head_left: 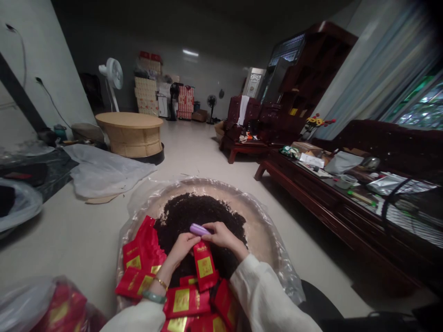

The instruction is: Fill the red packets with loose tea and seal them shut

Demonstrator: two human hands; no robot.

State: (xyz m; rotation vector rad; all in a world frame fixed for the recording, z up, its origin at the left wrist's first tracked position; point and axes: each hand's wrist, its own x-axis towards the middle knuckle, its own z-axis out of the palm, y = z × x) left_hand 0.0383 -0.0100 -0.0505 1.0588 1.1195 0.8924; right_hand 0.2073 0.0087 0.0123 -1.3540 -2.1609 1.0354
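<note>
My left hand (185, 246) pinches the top edge of a red packet (205, 266) with a gold label, held upright over the basket. In my right hand (222, 236) is a small, elongated purple tool (198, 229), its tip pointing left and lying across the packet's mouth. I cannot make out its exact kind. Beneath and beyond my hands, a dark heap of loose leaf-like material (194, 208) lies in a wide round basket (265, 230) lined with clear plastic. Several more red packets (187, 300) lie along the basket's near and left sides.
A plastic bag of red packets (64, 304) stands at lower left. A clear plastic sheet (104, 169) lies on the floor near a round woven table (129, 121). To the right runs a dark wooden table (311, 196) with clutter. A black round seat (320, 299) is at lower right.
</note>
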